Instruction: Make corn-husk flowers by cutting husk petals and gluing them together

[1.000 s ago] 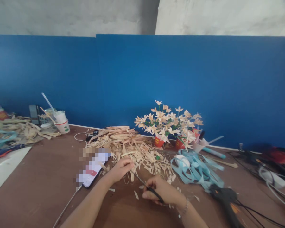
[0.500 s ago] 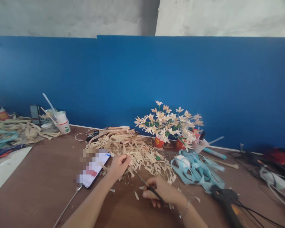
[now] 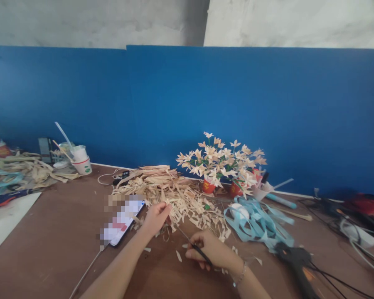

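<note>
My right hand [image 3: 210,250] is closed around the dark handles of a pair of scissors [image 3: 201,254], whose thin blades point up and left. Just beyond the blade tips is my left hand [image 3: 157,216], its thumb and fingers pinched together. Whatever lies between those fingers is too small to make out against the pale strips behind. A heap of dried, husk-like strips and clippings [image 3: 187,201] spreads beyond both hands. Left of my left hand lies a phone [image 3: 124,222] with its screen lit. A few pale scraps [image 3: 178,256] are on the brown table [image 3: 162,274] between my forearms.
Pale handmade flowers [image 3: 220,160] stand in red cups [image 3: 208,186] behind the heap. Right of them are light-blue ribbon [image 3: 255,226], a black glue gun [image 3: 294,263] and tangled cables. A white cup [image 3: 82,165] stands at the back left. A blue panel [image 3: 174,95] closes off the back.
My right hand with the scissors has shifted very slightly to the left. My left hand stays in place, still pinched.
</note>
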`<move>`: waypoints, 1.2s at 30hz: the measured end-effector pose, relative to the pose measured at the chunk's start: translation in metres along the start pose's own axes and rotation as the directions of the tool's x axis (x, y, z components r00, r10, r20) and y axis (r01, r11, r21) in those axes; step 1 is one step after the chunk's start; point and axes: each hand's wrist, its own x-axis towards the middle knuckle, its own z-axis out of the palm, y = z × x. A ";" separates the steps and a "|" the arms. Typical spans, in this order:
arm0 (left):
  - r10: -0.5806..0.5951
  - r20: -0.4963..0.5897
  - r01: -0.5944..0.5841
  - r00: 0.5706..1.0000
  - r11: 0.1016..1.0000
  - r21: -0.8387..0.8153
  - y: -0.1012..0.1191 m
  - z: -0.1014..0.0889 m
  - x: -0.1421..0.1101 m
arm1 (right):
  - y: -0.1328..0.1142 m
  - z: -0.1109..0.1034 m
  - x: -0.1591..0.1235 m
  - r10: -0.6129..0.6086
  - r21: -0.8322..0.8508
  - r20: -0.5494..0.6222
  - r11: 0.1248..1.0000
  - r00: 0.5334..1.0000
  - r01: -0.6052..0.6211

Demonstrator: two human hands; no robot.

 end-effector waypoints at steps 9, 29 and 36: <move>-0.085 -0.006 0.083 0.996 0.983 -0.161 -0.007 0.004 0.002 | 0.000 -0.001 0.001 -0.007 0.025 0.010 1.000 1.000 0.007; -0.165 0.009 0.160 0.986 0.943 -0.292 0.003 0.009 -0.002 | -0.005 -0.005 -0.003 -0.003 0.001 -0.024 1.000 1.000 0.003; -0.201 -0.035 0.174 0.979 0.912 -0.371 0.008 0.013 -0.005 | -0.008 -0.005 -0.002 0.002 0.044 -0.027 0.999 1.000 -0.001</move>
